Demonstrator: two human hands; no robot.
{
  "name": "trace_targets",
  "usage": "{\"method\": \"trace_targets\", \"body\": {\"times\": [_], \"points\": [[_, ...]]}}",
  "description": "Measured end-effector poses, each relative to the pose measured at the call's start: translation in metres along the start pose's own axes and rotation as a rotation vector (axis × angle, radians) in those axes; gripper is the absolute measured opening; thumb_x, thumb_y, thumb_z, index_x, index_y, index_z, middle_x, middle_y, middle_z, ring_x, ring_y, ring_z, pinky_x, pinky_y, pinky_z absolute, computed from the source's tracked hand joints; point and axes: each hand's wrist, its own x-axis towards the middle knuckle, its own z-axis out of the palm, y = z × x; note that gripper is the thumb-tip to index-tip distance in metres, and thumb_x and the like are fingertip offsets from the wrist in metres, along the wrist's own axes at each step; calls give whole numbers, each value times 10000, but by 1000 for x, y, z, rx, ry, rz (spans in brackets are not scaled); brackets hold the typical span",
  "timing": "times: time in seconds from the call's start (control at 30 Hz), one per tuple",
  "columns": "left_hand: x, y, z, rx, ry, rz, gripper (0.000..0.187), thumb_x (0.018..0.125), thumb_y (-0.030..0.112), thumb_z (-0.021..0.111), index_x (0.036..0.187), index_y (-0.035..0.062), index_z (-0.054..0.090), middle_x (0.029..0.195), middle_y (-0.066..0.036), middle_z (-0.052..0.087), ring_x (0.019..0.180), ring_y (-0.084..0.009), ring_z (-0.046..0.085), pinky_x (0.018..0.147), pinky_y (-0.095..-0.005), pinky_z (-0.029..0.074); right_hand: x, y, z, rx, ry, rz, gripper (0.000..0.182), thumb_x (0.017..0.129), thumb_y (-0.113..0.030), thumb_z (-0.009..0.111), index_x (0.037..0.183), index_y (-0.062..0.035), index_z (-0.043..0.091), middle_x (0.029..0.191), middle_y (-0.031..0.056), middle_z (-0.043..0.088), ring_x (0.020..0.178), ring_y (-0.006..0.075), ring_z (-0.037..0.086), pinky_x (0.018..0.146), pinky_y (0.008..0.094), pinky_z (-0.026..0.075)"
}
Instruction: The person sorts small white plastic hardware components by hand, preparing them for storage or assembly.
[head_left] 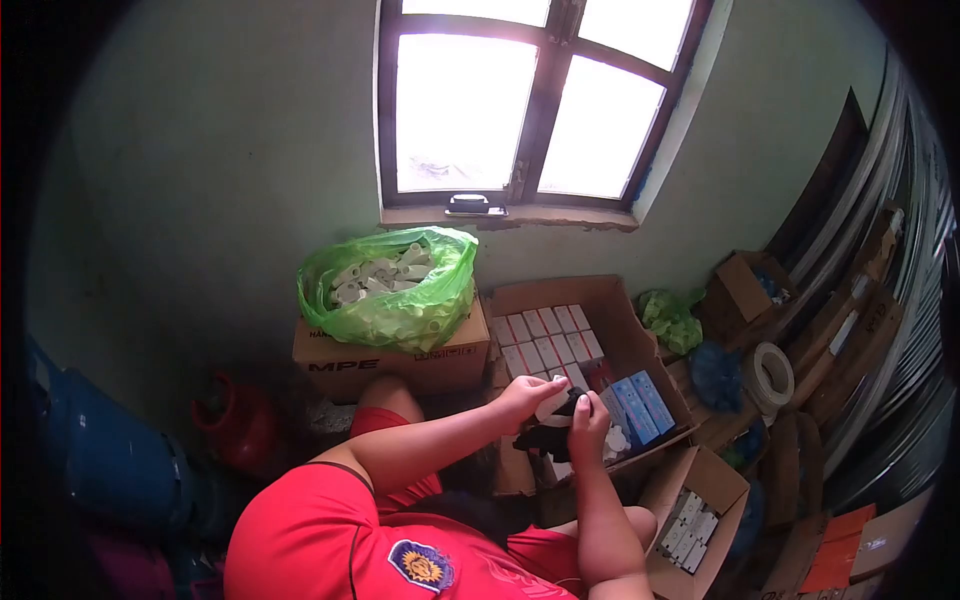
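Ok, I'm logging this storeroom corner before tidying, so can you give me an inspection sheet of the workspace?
Surface: no table; work goes on over the open brown cardboard box on the floor.
Job's things: small white and black part held in both hands; rows of small white packets and blue packets in the box.
Clutter: green plastic bag of white tube pieces on a closed printed carton; second open box of white packets; roll of white tape; red gas cylinder.
Grips: left hand and right hand both closed on the part.
Cables: nothing seen.
Surroundings: green wall, bright window, stacked cartons at right.
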Motion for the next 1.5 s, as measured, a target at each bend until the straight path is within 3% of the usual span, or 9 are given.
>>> {"method": "trace_targets", "body": {"times": [0.2,0.37,0.57,0.63,0.7,0.83,1.13,1.27,1.5], "points": [[7,-16,-12,-358,72,64,415,961,447,686,1063,45,675,917,-69,703,723,-153,680,570,-302,545,8,-20,10,-51,77,-4,341,1007,-243,457,816,36,506,677,205,500,617,296,491,597,445,393],[-6,-44,10,-211,200,429,339,1044,340,587,1136,18,642,1041,-49,684,971,-115,622,870,-294,502,19,19,22,-110,176,31,367,1022,-276,457,880,52,540,816,275,581,792,456,584,711,506,433],[8,1,-19,-499,161,197,478,1082,463,425,1186,34,606,1055,-77,663,865,-199,665,765,-340,558,31,-7,13,-93,185,-250,300,1012,-256,487,959,26,577,752,235,588,748,390,649,668,482,468],[12,22,-42,-618,137,230,507,1070,522,400,1174,58,576,848,-48,611,675,-188,605,628,-305,523,38,20,-4,132,207,-28,358,1032,-312,485,1089,20,606,978,133,613,959,185,585,841,368,483],[-2,41,-55,-407,136,226,510,1063,528,414,1094,54,600,884,-69,656,694,-180,628,581,-305,514,45,16,-19,702,177,109,458,1045,-407,450,1214,-2,581,1113,128,605,1042,209,579,919,365,467],[-12,48,-38,-123,-32,-127,449,1057,458,477,1062,27,605,859,-76,682,639,-154,650,485,-264,480,41,-23,-11,331,-61,-262,525,1027,-484,463,1282,-31,535,1233,139,568,1105,249,585,974,372,455],[7,33,-28,313,17,-163,519,1065,501,444,997,24,638,761,-58,676,572,-151,635,452,-309,496,22,-39,-2,-60,-99,-337,300,851,-257,725,1058,-64,624,924,164,658,848,400,681,750,463,549],[4,41,-14,425,-12,-152,573,1059,531,435,1038,1,650,806,-73,692,628,-192,670,490,-344,540,26,-51,-10,-127,-39,-533,308,865,-292,734,1041,-63,626,873,138,634,821,377,675,709,444,545],[-9,43,10,723,45,151,601,1054,493,465,971,-63,677,787,-151,697,733,-257,703,628,-394,571,24,-30,-13,-63,-5,-294,310,945,-301,630,830,-35,520,738,194,552,690,420,601,594,494,451]]}}
